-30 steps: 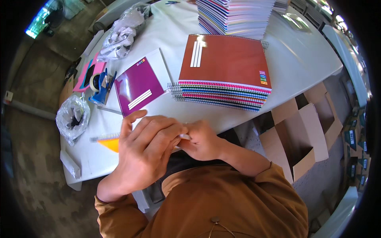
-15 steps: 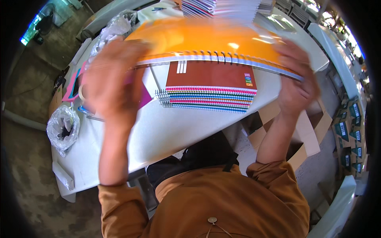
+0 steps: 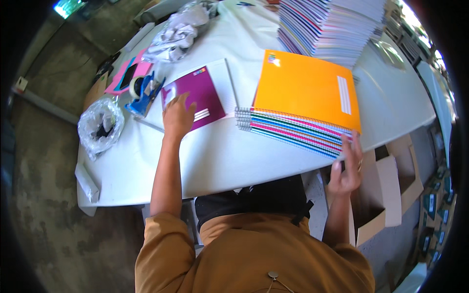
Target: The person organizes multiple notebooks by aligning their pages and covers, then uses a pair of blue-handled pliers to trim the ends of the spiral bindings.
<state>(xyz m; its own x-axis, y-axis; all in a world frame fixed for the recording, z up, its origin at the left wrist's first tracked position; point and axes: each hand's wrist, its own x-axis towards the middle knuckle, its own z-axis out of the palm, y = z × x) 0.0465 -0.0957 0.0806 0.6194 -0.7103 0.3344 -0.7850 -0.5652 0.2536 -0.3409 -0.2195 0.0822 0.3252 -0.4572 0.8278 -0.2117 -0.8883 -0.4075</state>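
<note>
A spiral notebook with an orange cover lies on top of a neat stack of spiral notebooks with coloured edges. By that stack's near right corner is my right hand, fingers raised and apart, the fingertips at the notebooks' edge. To the left, a purple notebook cover lies over white ruled pages. My left hand is over the purple cover's left part, fingers stretched out and nothing gripped. Whether its fingertips press on the cover I cannot tell.
A blue tape dispenser, a phone on pink sheets and a clear plastic-wrapped roll sit at the left. Crumpled plastic lies farther back. A tall notebook stack stands behind; open cartons are below the table's right edge.
The orange notebook, held up in both hands before, now rests on the stack over a brown-red cover. Both hands have let go; the left moved to the purple cover. The view has shifted.
</note>
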